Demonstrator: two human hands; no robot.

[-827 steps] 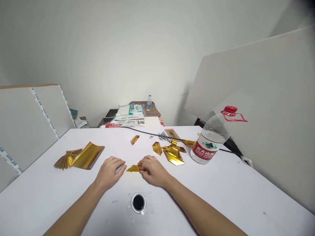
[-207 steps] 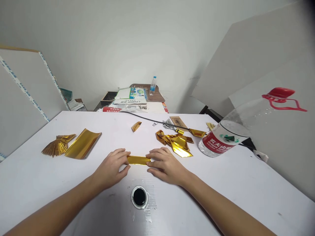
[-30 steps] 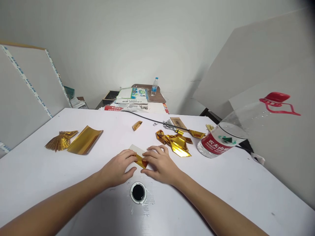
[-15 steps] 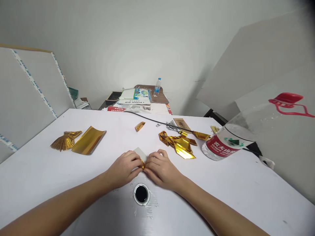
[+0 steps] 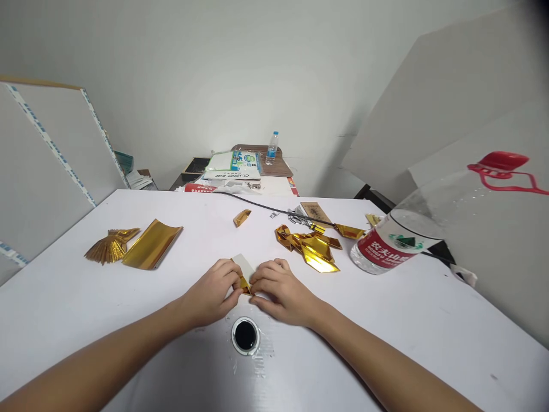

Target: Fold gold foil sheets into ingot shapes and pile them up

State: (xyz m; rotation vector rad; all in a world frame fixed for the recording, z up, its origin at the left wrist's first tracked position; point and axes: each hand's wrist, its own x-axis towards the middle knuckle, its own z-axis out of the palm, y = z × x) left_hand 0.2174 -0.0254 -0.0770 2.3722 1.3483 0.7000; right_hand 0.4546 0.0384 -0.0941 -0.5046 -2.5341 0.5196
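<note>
A small sheet of gold foil paper (image 5: 243, 264) lies between my hands, its pale back facing up and a gold strip folded over along the near edge. My left hand (image 5: 217, 293) pinches the folded edge from the left, thumb below and fingers curled on top. On the other side, my right hand (image 5: 283, 293) grips the right part of the sheet with bent fingers, which hide that corner. Just nearer to me is a round black cable hole (image 5: 246, 336) in the white table (image 5: 180, 366).
To the left lie a pleated gold paper fan shape (image 5: 107, 247) and a stack of gold paper (image 5: 152, 245). Folded gold pieces (image 5: 316, 252) lie to the right, beside a large water bottle (image 5: 386, 243). A black cable (image 5: 266, 206) crosses the back, near a small gold piece (image 5: 242, 217).
My left hand has shifted slightly left, uncovering more of the gold fold. The right hand stays nearly in place at the paper. The whole view has moved a little.
</note>
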